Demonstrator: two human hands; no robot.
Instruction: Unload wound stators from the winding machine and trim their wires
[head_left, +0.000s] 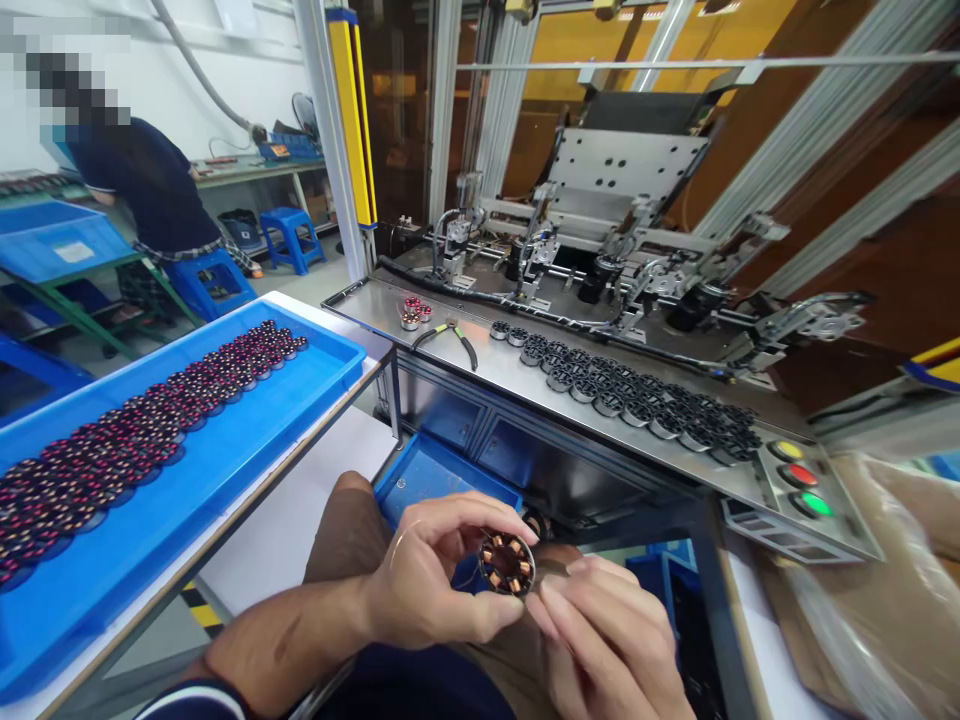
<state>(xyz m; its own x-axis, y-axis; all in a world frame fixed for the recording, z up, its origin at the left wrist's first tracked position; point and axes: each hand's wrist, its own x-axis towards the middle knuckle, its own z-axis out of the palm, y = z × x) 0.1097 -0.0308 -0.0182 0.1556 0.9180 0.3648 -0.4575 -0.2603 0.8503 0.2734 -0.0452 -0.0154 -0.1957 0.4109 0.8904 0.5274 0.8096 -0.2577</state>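
Left grip [424, 570] pinches one wound ring [496, 578], right grip [600, 625] pressed together beside it; beyond, three buttons [799, 475], one illegible label [74, 251].

The hands [431, 580] are seen bare, with rounded, short-cut nails hard to make out. Behind the left one, the forearm [292, 635] is bared up to a dark navy sleeve [176, 708], by whose edge a white band is carried. Below the hands, dark navy cloth [420, 685] is shown; around them, plain brown trousers [341, 530] are worn.
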